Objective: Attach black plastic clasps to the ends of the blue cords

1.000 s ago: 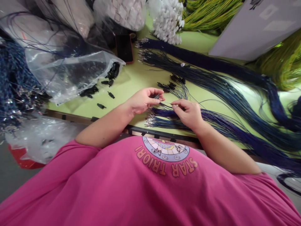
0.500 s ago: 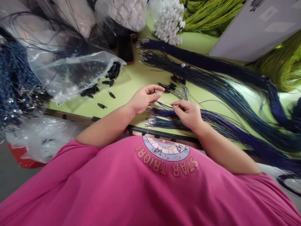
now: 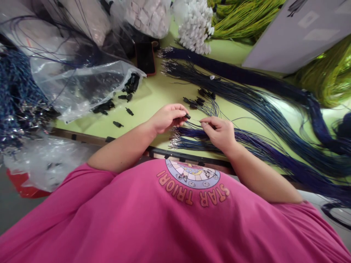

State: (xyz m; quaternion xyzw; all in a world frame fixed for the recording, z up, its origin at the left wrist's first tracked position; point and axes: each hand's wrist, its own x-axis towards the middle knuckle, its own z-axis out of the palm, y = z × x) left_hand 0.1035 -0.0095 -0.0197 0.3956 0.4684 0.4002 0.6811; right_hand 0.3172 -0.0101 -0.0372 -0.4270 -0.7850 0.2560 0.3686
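Well, one connector (image 3: 188, 116) in left fingers (image 3: 179, 113).

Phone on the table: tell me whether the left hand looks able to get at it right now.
Probably yes: green tabletop shows between the left hand and the phone, though the hand holds a black connector.

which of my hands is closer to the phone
Left. Your left hand is below and slightly right of the phone in the picture; your right hand is farther off, down and well to the right.
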